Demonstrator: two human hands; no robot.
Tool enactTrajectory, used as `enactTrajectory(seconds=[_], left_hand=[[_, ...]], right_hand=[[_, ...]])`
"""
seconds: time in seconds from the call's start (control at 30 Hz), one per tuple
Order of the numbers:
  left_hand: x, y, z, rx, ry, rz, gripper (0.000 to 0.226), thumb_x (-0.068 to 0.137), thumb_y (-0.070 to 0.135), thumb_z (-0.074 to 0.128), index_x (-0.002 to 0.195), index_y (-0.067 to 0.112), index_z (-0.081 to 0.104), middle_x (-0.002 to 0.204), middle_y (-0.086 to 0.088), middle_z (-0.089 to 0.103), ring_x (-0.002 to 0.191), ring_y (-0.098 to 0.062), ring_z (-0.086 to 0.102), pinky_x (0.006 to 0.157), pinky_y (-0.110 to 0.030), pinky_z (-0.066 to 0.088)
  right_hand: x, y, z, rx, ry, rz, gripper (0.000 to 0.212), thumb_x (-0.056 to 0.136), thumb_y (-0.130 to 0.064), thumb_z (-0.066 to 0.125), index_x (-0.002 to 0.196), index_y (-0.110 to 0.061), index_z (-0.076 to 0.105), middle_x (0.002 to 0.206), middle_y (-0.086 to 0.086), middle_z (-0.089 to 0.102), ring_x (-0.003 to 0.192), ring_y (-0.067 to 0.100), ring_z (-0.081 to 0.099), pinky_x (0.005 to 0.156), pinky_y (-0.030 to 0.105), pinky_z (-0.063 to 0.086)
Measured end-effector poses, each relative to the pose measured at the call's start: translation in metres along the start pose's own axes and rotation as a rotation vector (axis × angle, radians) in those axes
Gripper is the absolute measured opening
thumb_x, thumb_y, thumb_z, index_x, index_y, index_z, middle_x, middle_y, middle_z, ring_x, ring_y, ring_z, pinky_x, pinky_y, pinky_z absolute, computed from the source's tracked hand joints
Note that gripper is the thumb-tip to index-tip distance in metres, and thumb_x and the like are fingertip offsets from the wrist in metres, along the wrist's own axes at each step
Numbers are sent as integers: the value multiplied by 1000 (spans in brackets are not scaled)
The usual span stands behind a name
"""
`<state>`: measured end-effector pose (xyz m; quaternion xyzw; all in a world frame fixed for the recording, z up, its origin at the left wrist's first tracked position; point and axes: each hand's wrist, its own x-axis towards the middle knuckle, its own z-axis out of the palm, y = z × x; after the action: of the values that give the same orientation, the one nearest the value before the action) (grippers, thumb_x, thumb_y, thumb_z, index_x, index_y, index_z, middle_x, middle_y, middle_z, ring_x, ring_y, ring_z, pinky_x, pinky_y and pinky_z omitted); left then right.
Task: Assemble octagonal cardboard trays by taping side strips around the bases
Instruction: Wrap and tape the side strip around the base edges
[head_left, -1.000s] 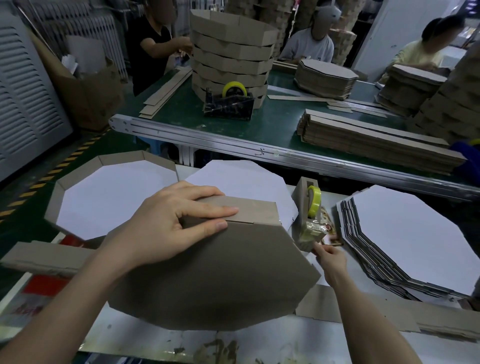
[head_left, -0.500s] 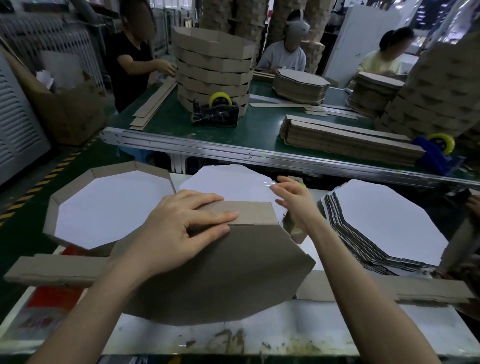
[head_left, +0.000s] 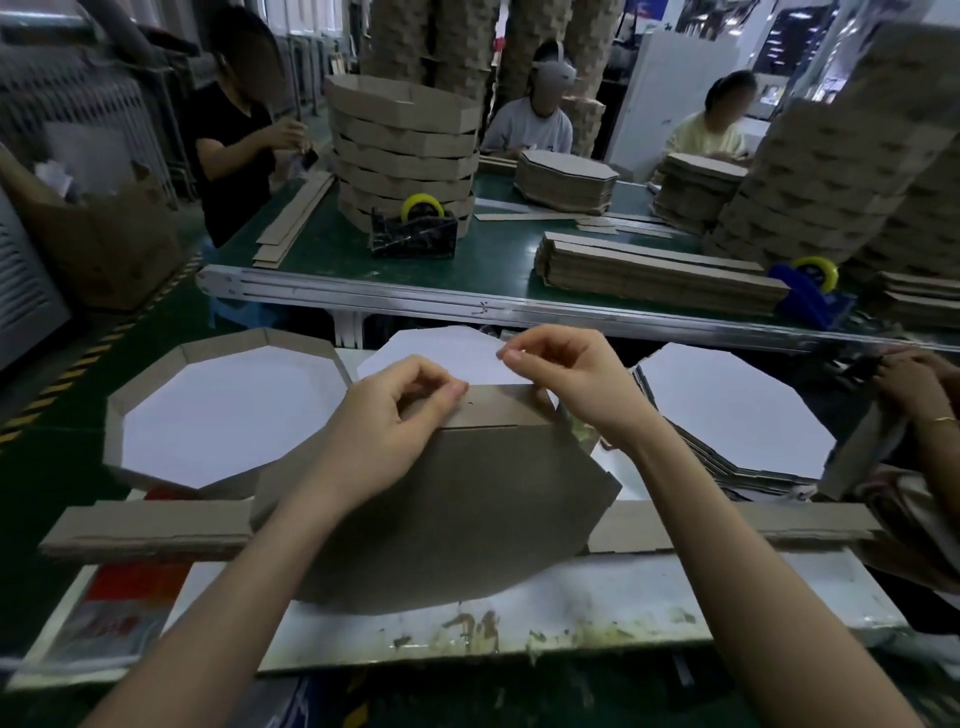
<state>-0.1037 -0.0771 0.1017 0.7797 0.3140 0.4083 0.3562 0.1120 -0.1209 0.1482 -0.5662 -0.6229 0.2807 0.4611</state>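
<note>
An octagonal tray stands tilted on the white bench, its brown underside toward me. Its side strip forms the top face. My left hand rests on the tray's upper left, fingers curled, thumb and forefinger pinched together at the strip's far edge. My right hand hovers just above the strip and pinches a short piece of clear tape, which is barely visible. The tape seems to span between the two pinches.
A finished tray lies at the left, a white base behind, and a stack of bases at the right. Loose side strips lie across the bench. Another person's hand works at the far right. The green table beyond holds stacks and tape dispensers.
My right hand has left the tape dispenser and come up over the tray's top strip with a tape piece. My left hand's flat fingers have curled into a pinch at the strip's edge.
</note>
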Motion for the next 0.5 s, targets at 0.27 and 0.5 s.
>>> enactTrajectory(seconds=[0.27, 0.5], left_hand=[[1, 4, 1, -104, 23, -115, 29, 80, 65, 54, 103, 46, 52, 96, 27, 70, 96, 11, 62, 77, -18, 45], [1, 4, 0, -95, 11, -58, 4, 94, 27, 61, 93, 29, 58, 92, 25, 71, 93, 7, 64, 83, -26, 50]], right_hand=[[-13, -15, 1, -283, -159, -177, 7, 88, -16, 73, 92, -21, 77, 72, -12, 60, 66, 5, 48, 63, 18, 38], [-8, -17, 2, -294, -223, -163, 9, 88, -15, 73, 95, -13, 79, 77, -3, 62, 68, 11, 46, 66, 29, 40]])
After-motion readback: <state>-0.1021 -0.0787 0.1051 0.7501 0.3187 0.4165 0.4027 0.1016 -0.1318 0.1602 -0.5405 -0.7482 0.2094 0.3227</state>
